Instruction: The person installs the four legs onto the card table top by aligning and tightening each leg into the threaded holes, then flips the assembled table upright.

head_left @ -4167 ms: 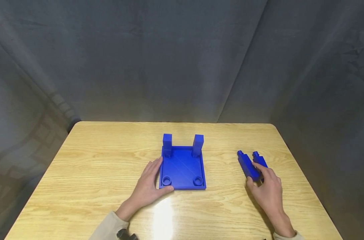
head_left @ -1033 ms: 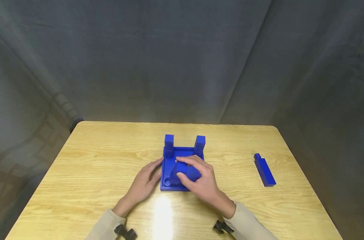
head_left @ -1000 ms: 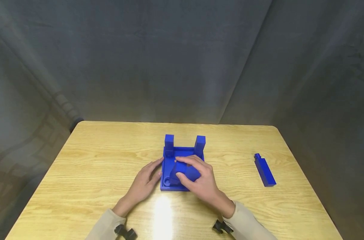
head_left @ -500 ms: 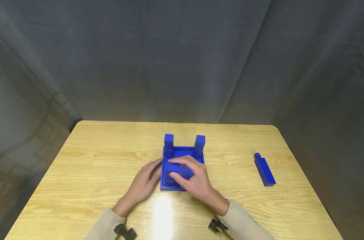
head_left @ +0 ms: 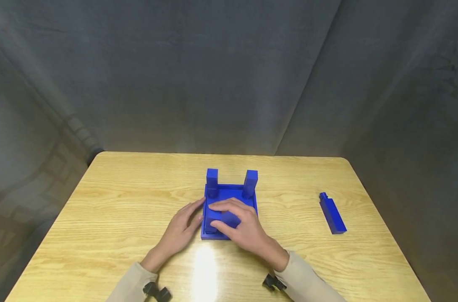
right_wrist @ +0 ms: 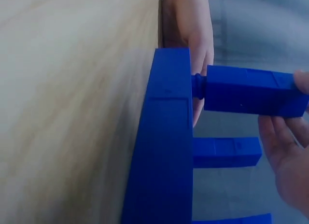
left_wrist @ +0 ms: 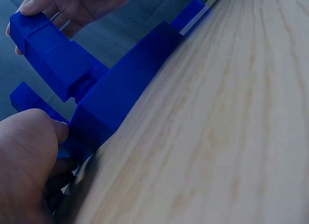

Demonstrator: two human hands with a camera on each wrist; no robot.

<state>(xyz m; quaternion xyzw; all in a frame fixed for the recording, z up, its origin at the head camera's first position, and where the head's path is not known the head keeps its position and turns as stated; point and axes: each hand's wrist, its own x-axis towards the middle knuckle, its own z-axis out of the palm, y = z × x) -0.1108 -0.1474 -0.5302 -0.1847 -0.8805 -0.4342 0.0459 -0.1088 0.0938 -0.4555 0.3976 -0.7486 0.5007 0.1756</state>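
Note:
A square blue tabletop (head_left: 226, 192) lies underside up on the table, with two blue legs standing at its far corners, left (head_left: 212, 181) and right (head_left: 250, 182). At the near left corner my right hand (head_left: 247, 228) grips the outer end of another square leg (right_wrist: 251, 91) between thumb and fingers. This leg points upright from the tabletop, and some of its threaded neck (right_wrist: 198, 86) shows in the right wrist view. My left hand (head_left: 180, 233) rests against the tabletop's left edge, fingers fairly straight. My right hand hides the near right corner in the head view.
One loose blue leg (head_left: 332, 216) with a threaded end lies on the wooden table (head_left: 138, 188) to the right. Dark grey curtains (head_left: 198, 84) hang behind and beside the table.
From the right side, my right hand has brought one leg to the tabletop, then moved it left onto the near left corner. My left hand's thumb has shifted from the front edge to the left side.

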